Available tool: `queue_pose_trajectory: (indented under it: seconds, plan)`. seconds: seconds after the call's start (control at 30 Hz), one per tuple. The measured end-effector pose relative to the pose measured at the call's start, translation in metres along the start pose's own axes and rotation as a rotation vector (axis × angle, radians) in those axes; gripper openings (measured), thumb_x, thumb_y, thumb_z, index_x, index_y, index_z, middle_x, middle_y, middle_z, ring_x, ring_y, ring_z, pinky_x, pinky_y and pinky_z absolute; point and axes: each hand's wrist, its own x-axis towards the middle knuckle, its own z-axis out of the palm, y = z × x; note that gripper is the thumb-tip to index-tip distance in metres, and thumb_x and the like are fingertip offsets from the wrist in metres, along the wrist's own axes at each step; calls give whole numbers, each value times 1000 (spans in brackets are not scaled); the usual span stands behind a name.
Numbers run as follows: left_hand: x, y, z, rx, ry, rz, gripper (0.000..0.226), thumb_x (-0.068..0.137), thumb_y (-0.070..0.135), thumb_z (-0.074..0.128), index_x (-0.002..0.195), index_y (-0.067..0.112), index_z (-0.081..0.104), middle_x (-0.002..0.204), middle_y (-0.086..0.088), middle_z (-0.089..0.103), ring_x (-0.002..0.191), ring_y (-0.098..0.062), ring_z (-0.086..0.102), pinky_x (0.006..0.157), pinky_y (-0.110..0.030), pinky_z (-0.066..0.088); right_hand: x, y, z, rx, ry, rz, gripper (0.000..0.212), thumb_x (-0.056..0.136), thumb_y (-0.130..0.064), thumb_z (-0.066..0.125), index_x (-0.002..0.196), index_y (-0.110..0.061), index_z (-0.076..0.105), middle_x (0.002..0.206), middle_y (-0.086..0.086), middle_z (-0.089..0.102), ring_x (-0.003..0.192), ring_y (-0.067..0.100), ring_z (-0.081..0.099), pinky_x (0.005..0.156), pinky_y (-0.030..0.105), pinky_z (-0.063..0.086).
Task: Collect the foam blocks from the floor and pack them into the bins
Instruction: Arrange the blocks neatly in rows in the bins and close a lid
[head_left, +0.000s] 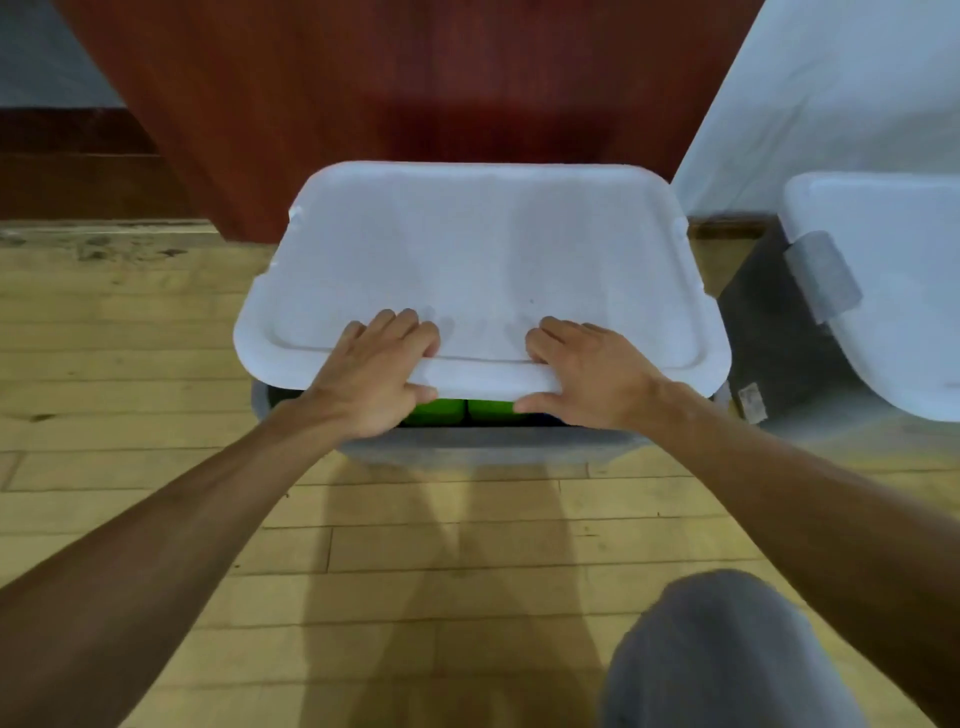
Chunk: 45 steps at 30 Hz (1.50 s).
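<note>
both hands grip the near edge of a white lid (483, 260), fingers on top, thumbs tucked under the rim. left hand (374, 374) on the near-left part of the edge, right hand (587, 374) on the near-right part. the lid sits tilted over a grey bin (483, 449) on the wooden floor (156, 364), near edge raised so a gap shows. in the gap, two green foam blocks (457, 410) sit side by side inside the bin, touching; the rest of the contents are hidden by the lid. a second bin (779, 338) with its own white lid (893, 291) and a grey latch stands just to the right. a red panel (389, 93) is behind the first bin. the person's knee in grey cloth (727, 660) shows at bottom right.
</note>
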Motion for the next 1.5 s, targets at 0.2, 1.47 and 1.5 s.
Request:
queue_pose_trajectory:
  seconds: [0.2,1.47,1.5]
  plan:
    - [3,-12,35,-21,39,50,29,85,33,66,102,24,45,101,9,41,94,-12,35,79,-29,27,3,-1,14,23,-124,48,47,79,-61,62,100,-23,45,96,-11,50,84,11,46,71,29,37]
    - [-31,-128,21,-448,348,-736,54,83,48,64,124,16,49,130,-2,41,111,-25,52,88,-36,44,107,-120,35,-14,-97,188,51,95,-52,43,139,-26,43,137,-2,44,128,21,40,103,38,37]
    - [-29,-131,23,-538,326,-801,66,81,51,66,131,14,43,133,-5,39,116,-27,50,91,-37,44,107,-121,39,1,-73,212,50,94,-52,44,138,-27,45,136,-3,46,128,20,40,102,37,37]
